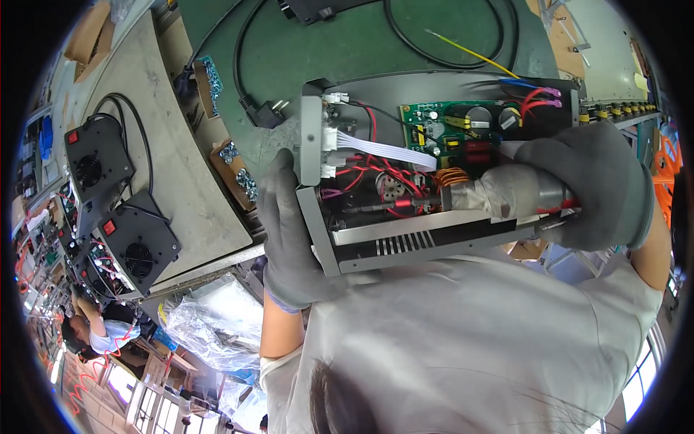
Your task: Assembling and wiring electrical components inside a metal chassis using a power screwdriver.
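A dark grey metal case [426,249], open on top, is tilted in front of me with its wiring showing. My left hand [285,224], in a grey glove, grips its left end panel, with fingers stretched up along the outside. My right hand [600,184], gloved too, is wrapped round a tape-covered power screwdriver [499,194]. The driver lies across the case's inside with its bit pointing left; the tip is hard to make out among red wires. A green circuit board [434,119] and a white ribbon cable [387,148] sit inside.
Black power cords [242,65] lie on the green mat [340,50]. Small boxes of screws [235,173] stand on the left. Two finished-looking black units with fans [137,249] rest on the grey table, near clear plastic bags [217,318]. Another person [97,325] works at far left.
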{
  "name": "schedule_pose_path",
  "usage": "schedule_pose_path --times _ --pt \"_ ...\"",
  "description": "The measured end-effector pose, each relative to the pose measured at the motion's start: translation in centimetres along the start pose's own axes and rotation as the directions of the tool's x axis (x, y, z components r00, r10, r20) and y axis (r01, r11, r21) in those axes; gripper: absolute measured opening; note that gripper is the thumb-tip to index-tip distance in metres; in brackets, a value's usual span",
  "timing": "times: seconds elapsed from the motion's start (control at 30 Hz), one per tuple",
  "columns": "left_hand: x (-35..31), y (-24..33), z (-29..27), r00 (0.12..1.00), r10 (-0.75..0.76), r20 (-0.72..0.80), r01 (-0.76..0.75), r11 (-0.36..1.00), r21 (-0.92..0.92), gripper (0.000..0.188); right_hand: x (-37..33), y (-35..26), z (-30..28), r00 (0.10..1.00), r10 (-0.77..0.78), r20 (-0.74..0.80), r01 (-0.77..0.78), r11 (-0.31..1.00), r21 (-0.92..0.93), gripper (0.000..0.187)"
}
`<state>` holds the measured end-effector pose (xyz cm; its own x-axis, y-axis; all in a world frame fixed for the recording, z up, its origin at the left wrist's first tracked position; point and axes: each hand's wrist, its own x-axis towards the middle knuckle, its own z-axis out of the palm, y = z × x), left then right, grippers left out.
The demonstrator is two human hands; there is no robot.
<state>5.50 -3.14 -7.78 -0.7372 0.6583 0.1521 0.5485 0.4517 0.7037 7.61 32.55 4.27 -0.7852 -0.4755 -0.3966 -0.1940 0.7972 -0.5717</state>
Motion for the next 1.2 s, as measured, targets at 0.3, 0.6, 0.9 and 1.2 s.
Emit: schedule_pose_path --times 0.3,0.6,0.9,1.2 --pt "0.2 -0.5 0.7 0.998 0.026 -0.051 -0.023 0.997 0.067 0.091 1.5 0.1 0.1 0.996 -0.005 0.084 0.022 0.981 -0.192 0.064" --pt "1.1 -0.2 0.3 0.998 0.036 -0.044 -0.027 0.983 0.181 0.072 0.7 -0.9 0.0 1.0 -0.007 -0.019 0.003 0.983 -0.181 0.065" --pt "0.6 0.3 -0.7 0.999 0.027 -0.018 -0.022 0.968 0.25 0.08 1.5 -0.8 0.4 0.997 0.067 0.05 -0.055 0.975 -0.215 0.057" --pt "0.5 -0.7 0.2 0.996 0.058 -0.062 -0.037 0.955 0.294 0.074 1.4 -1.0 0.3 0.997 0.008 0.075 0.008 0.977 -0.215 0.064"
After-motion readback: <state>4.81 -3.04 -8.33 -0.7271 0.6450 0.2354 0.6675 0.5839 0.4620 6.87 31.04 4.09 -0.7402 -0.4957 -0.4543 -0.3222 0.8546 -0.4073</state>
